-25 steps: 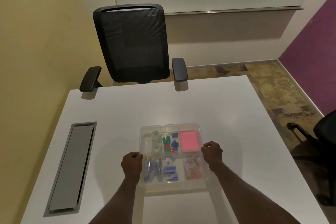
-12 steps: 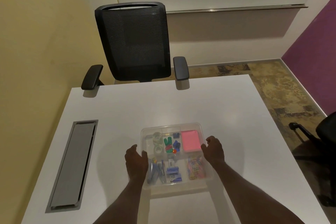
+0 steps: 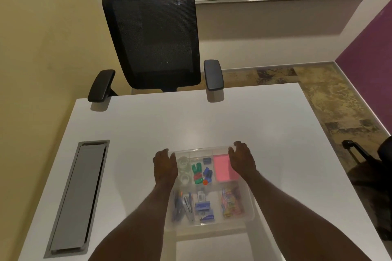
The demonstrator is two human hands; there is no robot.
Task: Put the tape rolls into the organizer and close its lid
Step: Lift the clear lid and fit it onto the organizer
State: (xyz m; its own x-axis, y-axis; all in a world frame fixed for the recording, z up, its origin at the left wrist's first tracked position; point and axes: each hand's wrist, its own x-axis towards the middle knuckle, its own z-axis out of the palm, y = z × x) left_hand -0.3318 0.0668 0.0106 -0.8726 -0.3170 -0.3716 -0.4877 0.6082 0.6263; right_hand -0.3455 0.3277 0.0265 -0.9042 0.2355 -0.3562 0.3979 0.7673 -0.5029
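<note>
A clear plastic organizer [image 3: 248, 217] lies on the white table in front of me. Two clear tape rolls [image 3: 183, 170] sit in its far left compartment, seen through the plastic. A clear lid seems to lie over the organizer, though I cannot tell if it is latched. My left hand [image 3: 165, 165] rests flat over the far left part, partly covering the tape rolls. My right hand [image 3: 241, 160] rests flat over the far right corner, above a pink pad [image 3: 221, 170]. Neither hand holds anything.
Other compartments hold green and blue clips [image 3: 200, 172], a stapler with staple boxes [image 3: 196, 207] and coloured bands [image 3: 231, 202]. A grey cable hatch [image 3: 78, 195] is set into the table at the left. A black mesh chair [image 3: 152, 36] stands behind the table's far edge.
Both hands left the organizer's side edges, opened, and slid forward onto its far corners. The organizer sits a little nearer to me in the view.
</note>
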